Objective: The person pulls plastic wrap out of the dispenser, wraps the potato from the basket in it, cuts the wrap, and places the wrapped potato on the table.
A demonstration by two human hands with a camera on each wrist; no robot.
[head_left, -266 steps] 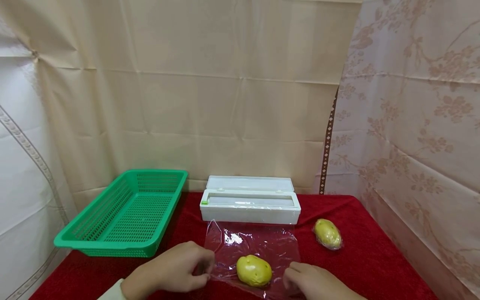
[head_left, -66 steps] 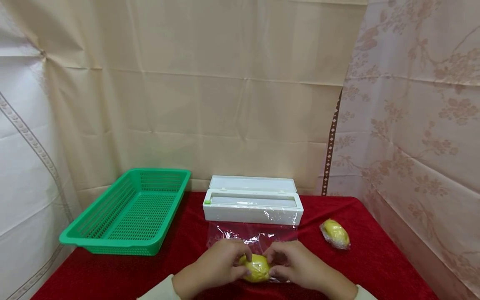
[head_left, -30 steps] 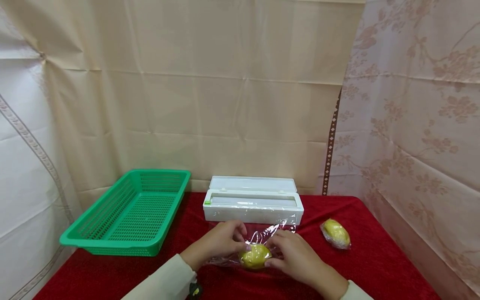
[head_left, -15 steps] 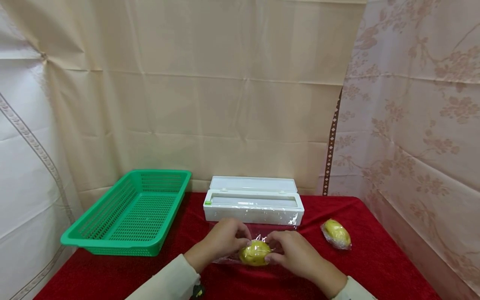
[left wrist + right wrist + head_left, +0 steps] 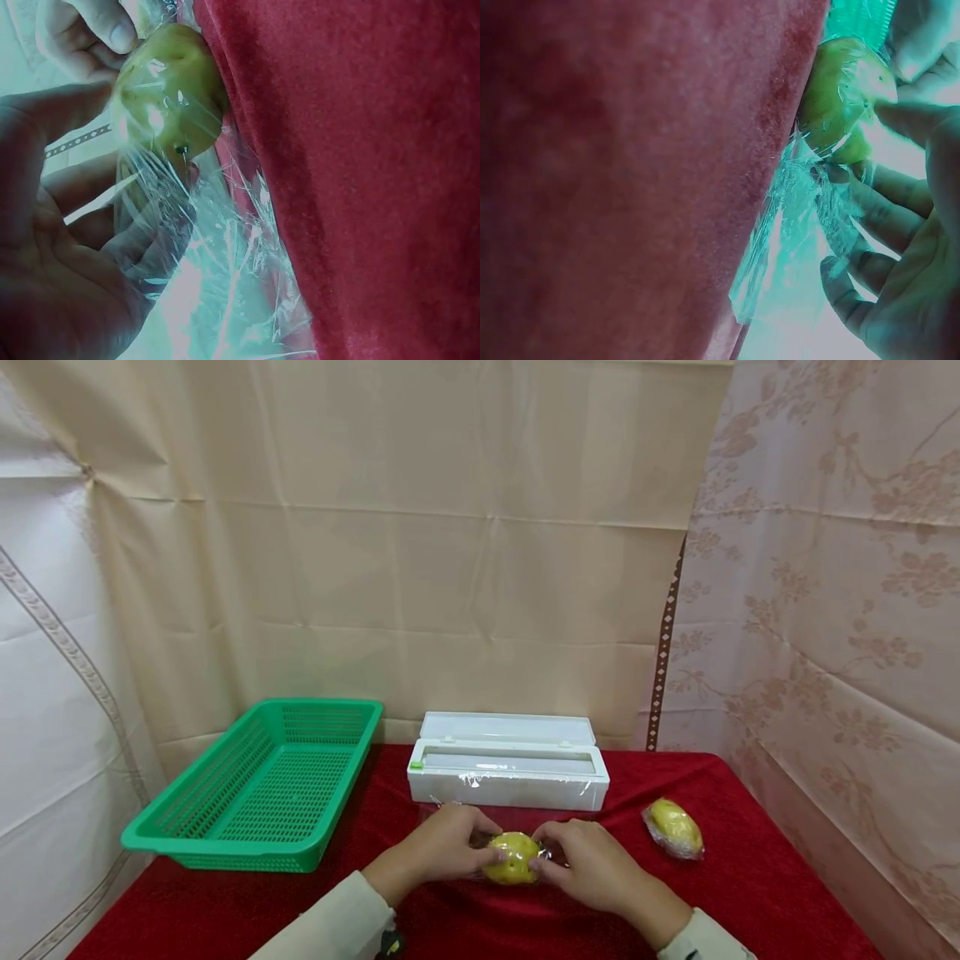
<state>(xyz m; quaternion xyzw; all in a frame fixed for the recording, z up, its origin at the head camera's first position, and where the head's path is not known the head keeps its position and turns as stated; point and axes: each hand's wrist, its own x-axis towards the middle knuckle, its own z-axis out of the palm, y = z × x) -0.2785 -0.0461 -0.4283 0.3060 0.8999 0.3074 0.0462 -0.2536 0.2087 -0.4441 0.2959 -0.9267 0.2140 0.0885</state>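
A yellow potato (image 5: pixel 512 858) with clear plastic wrap over it lies on the red cloth, in front of the white wrap dispenser (image 5: pixel 508 787). My left hand (image 5: pixel 442 843) grips its left end with thumb and fingers, and my right hand (image 5: pixel 592 864) grips its right end. Up close in the left wrist view, the film lies tight and shiny over the potato (image 5: pixel 171 90), while loose plastic wrap (image 5: pixel 217 262) trails beside the left palm. Crumpled film (image 5: pixel 832 217) also hangs by the right fingers in the right wrist view. The dispenser's lid stands up at the back.
A second wrapped potato (image 5: pixel 673 828) lies to the right on the red cloth (image 5: pixel 750 893). The green plastic basket (image 5: pixel 251 785) stands at the left, with nothing in it. Cream curtains (image 5: pixel 480 568) hang behind the table.
Earlier the potato lay bare on spread film, a hand at each side. Both hands then took hold of it, and it has rolled away toward the dispenser, film now around it.
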